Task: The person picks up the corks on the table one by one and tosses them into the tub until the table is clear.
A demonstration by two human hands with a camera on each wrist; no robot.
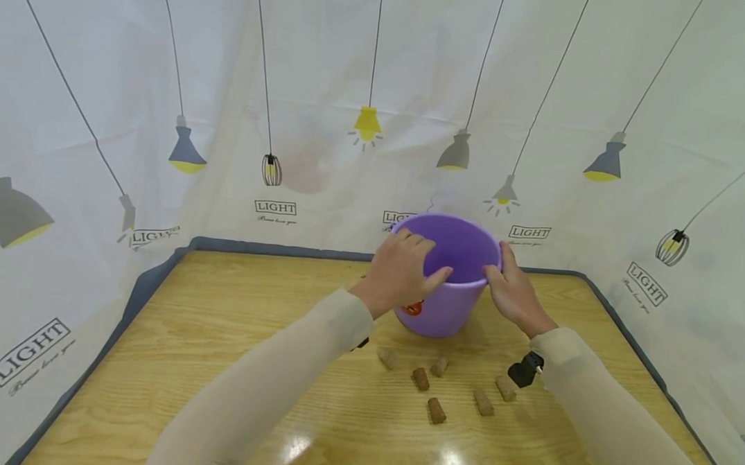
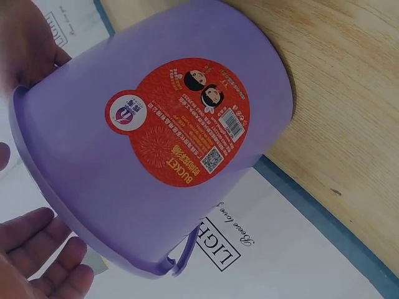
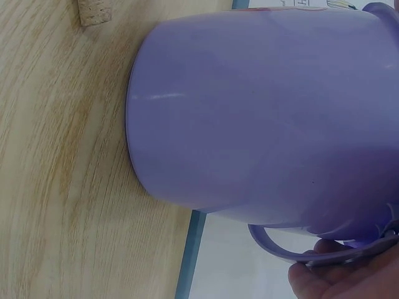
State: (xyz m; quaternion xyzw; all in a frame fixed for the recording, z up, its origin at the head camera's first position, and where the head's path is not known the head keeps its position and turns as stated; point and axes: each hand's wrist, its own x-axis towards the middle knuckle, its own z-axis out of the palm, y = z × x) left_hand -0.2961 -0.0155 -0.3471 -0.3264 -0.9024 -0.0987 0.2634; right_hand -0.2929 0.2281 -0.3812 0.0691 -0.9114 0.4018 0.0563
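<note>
A purple plastic bucket [image 1: 440,312] stands on the wooden table, its mouth tilted toward me. At its right rim my right hand [image 1: 515,291] grips the edge, thumb inside and fingers outside. My left hand [image 1: 402,268] is over the left side of the mouth, fingers loosely bent and thumb spread apart. In the left wrist view the left fingers [image 2: 50,255] show right at the rim, not wrapped round it. A red label [image 2: 187,124] marks the bucket's side. The curved handle [image 3: 274,246] hangs along the bucket near the right fingers.
Several cork stoppers lie scattered in front of the bucket, among them a darker cork [image 1: 436,410] and a paler cork [image 1: 483,402]. Behind the table [image 1: 269,311] hangs a white sheet [image 1: 330,64] printed with lamps. A dark blue band runs along the table's edge.
</note>
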